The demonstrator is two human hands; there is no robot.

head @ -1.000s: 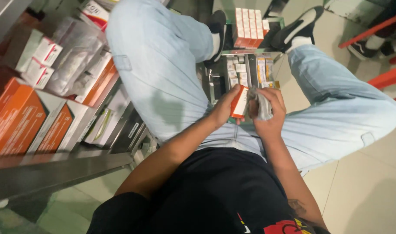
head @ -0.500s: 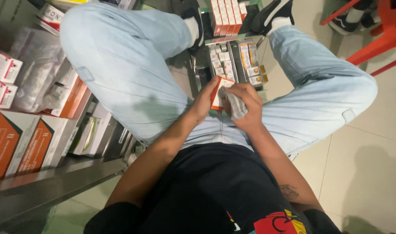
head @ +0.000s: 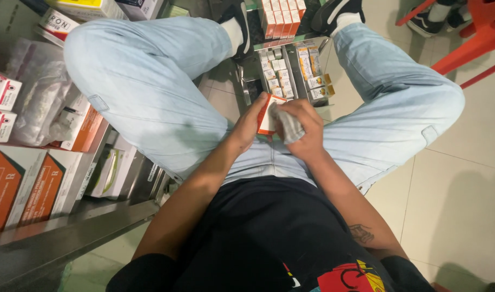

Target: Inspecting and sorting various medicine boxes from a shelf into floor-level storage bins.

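wiping a small orange-and-white box (head: 266, 114) at frame centre: left hand (head: 251, 123) clamped on it, right hand (head: 304, 128) pressing a grey cloth (head: 288, 125) against it; next calls for turning the box.

A pale tiled floor (head: 453, 205) is seen w/ a low metal tray (head: 290, 75) set on it betw. the person's feet, filled w/ rows of small boxes, white and yellow in front, orange-red at the back. At left, a metal shelf (head: 69, 232) is loaded w/ orange cartons (head: 20, 189), white boxes (head: 1, 92) and a clear plastic bag (head: 41, 103).
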